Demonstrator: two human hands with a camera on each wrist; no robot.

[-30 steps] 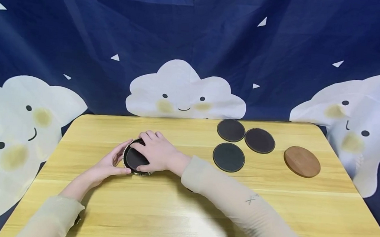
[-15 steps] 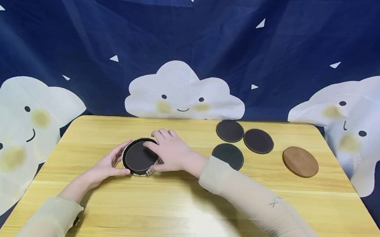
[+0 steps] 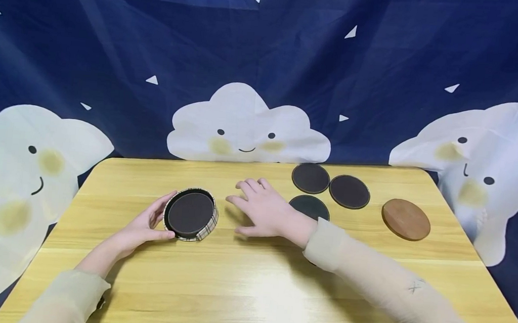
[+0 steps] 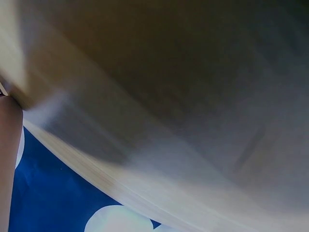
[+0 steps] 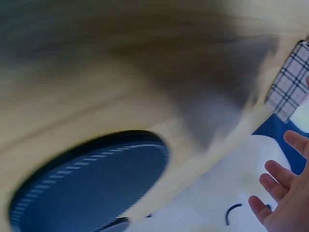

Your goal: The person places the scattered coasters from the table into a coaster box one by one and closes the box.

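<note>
On the left of the table sits a round plaid-sided holder (image 3: 207, 230), with a black round coaster (image 3: 190, 213) lying inside it. My left hand (image 3: 148, 223) grips the holder's left side, thumb at the near edge and fingers round the far side. To the right of the holder, my right hand (image 3: 264, 210) hangs over the table, fingers spread and holding nothing. Behind its wrist lies a partly covered black coaster (image 3: 308, 206). The right wrist view catches the holder's plaid wall (image 5: 291, 82) past the fingers. The left wrist view mostly shows blurred, shadowed tabletop.
Two more black coasters (image 3: 310, 178) (image 3: 350, 192) lie side by side near the table's back edge. Further right is a brown round disc (image 3: 406, 219). A dark blue cloth with smiling clouds (image 3: 250, 125) hangs directly behind the wooden table (image 3: 212, 289).
My right hand has let go at the holder and moved right, uncovering the black coaster inside. My left hand keeps its grip on the holder.
</note>
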